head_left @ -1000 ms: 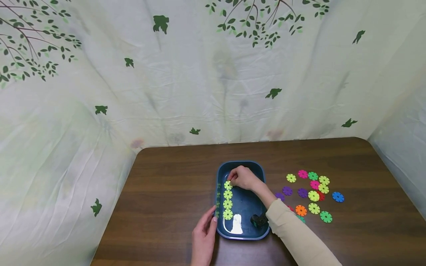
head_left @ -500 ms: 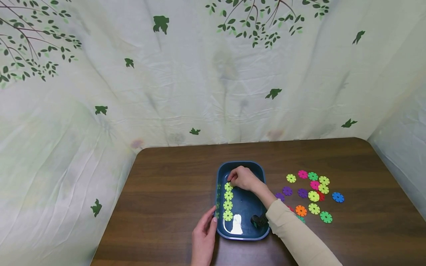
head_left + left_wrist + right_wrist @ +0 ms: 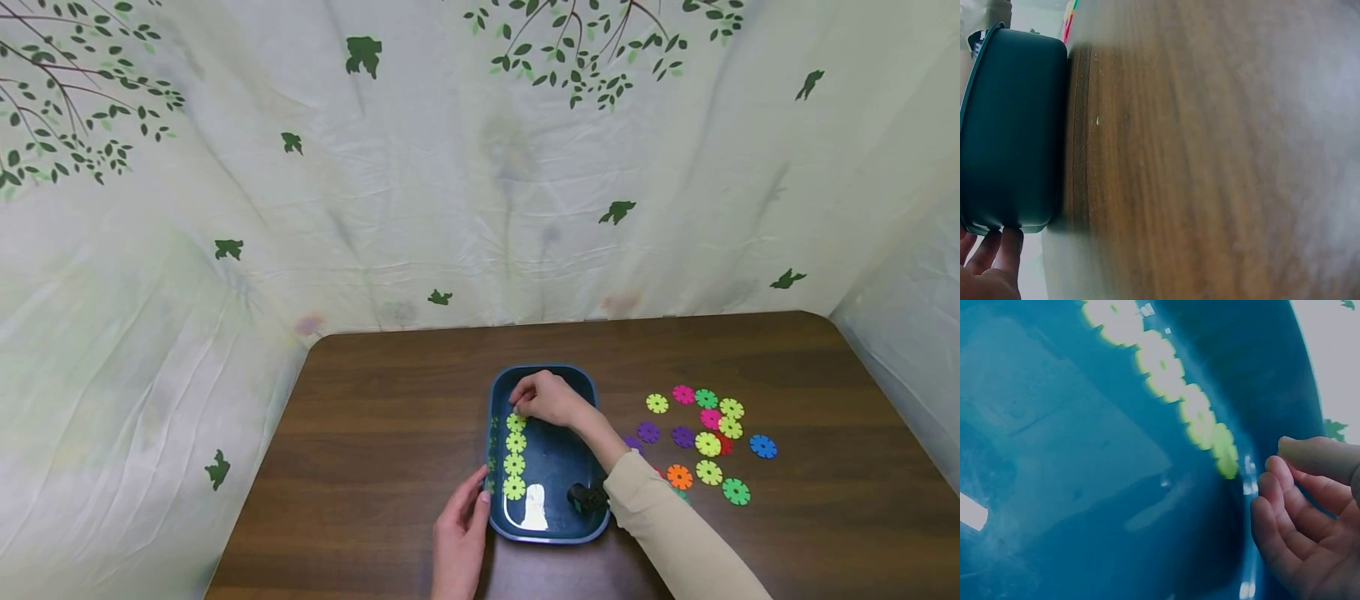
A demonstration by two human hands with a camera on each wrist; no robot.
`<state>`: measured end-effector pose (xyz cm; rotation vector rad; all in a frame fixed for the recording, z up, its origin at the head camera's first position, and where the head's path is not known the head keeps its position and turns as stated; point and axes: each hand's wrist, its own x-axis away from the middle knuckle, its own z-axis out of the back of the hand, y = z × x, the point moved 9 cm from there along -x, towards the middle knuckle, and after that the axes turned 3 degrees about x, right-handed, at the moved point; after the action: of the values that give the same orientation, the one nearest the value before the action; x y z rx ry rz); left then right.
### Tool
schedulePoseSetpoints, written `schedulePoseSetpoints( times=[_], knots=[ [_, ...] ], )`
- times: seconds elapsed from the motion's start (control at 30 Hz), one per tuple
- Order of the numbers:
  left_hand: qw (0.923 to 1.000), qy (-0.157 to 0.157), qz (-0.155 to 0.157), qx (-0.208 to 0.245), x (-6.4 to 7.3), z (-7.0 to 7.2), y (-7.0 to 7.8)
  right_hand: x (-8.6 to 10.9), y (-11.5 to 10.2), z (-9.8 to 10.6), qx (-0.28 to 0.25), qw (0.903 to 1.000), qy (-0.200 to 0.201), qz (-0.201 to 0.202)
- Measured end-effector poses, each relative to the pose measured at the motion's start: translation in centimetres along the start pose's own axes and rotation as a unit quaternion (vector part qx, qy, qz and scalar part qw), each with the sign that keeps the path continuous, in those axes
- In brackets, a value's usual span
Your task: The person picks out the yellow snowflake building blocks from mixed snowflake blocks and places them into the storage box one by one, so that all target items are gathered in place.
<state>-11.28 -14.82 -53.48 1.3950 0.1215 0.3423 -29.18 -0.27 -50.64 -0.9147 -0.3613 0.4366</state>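
Observation:
In the head view a blue tray point(image 3: 555, 533) stands on the table. Along its left inner side lies a straight row of several yellow-green notched discs point(image 3: 514, 463), edge to edge. Just past the row's far end is my right hand point(image 3: 551, 398), its thumb and finger tips close together; the right wrist view shows the right hand point(image 3: 1313, 512) with loosely curled fingers and no disc between them, beside the nearest disc point(image 3: 1225, 452). My left hand point(image 3: 461, 533) rests at the tray's left edge, and in the left wrist view its fingertips point(image 3: 1011, 240) touch the outer wall point(image 3: 1016, 125).
Right of the tray, loose notched discs lie scattered on the wooden table point(image 3: 390, 433), among them an orange disc point(image 3: 679, 477), a blue disc point(image 3: 763, 447) and a green disc point(image 3: 736, 491). A black device point(image 3: 587, 498) sits by the right cuff. A leaf-printed cloth point(image 3: 450, 208) hangs behind.
The row of discs has shifted slightly toward the front of the tray. My right hand has risen a little from the row's far end. The left hand stays put.

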Motion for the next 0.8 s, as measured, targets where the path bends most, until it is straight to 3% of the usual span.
schedulePoseSetpoints(
  times=[0.27,0.5,0.8],
  knots=[
    [0.9999,-0.002,-0.003,0.012,-0.1,-0.1,-0.1,0.9,-1.8,1.1,-0.009,0.9996,0.004,0.025],
    [0.9999,0.001,0.013,-0.007,-0.2,-0.1,-0.3,1.8,-3.1,2.4,-0.027,0.9984,0.016,0.048],
    [0.9999,0.002,-0.012,0.008,-0.1,0.0,0.0,3.8,-4.7,4.3,-0.021,0.9974,0.051,0.047]
  ],
)
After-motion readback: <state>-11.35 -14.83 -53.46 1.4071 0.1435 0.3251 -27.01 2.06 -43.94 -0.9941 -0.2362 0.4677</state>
